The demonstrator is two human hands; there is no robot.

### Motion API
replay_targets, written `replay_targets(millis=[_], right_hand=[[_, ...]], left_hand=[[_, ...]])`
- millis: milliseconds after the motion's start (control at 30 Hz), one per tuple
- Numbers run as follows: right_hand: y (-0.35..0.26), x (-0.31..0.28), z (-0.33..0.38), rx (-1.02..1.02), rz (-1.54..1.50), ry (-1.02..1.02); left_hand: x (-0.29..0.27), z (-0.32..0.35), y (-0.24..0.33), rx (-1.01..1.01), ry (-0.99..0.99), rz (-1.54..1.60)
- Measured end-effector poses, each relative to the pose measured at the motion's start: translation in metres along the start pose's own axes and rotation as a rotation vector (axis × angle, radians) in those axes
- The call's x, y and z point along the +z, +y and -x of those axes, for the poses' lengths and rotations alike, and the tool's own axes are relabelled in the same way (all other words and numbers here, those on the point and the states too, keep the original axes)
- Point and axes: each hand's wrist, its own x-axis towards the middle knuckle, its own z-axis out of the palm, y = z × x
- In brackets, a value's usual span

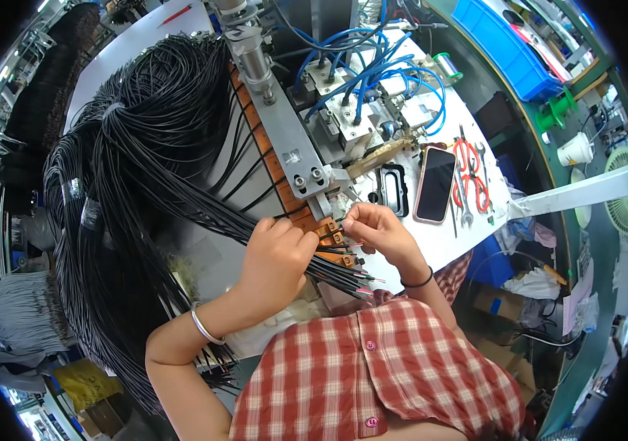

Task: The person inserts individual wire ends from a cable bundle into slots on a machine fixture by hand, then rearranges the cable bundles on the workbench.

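My left hand (276, 256) is closed over a black cable beside the orange rail (273, 158) of the machine. My right hand (382, 234) pinches with thumb and forefinger near the end of a black cable, right by the orange clamp blocks (331, 234). A bunch of black cables (332, 273) with stripped ends showing red and white wires lies just below both hands. These run from a large tied bundle of black cables (159, 95) on the left. Above the hands, a grey metal arm (284, 136) ends in a small press head.
A phone (435, 185) lies on the white table to the right, next to red-handled pliers (468, 173) and a wrench (465, 206). Blue air hoses (373, 77) loop over the machine's metal blocks. A blue bin (505, 48) stands at the far right.
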Motion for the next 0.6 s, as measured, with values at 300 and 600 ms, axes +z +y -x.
replay_targets(millis=[300, 600], right_hand=[[-0.007, 0.008, 0.001, -0.031, 0.049, 0.096], [-0.003, 0.009, 0.003, 0.000, -0.043, 0.041]], left_hand=[[-0.008, -0.001, 0.004, 0.008, -0.023, -0.039], [0.003, 0.003, -0.002, 0.049, -0.036, -0.039]])
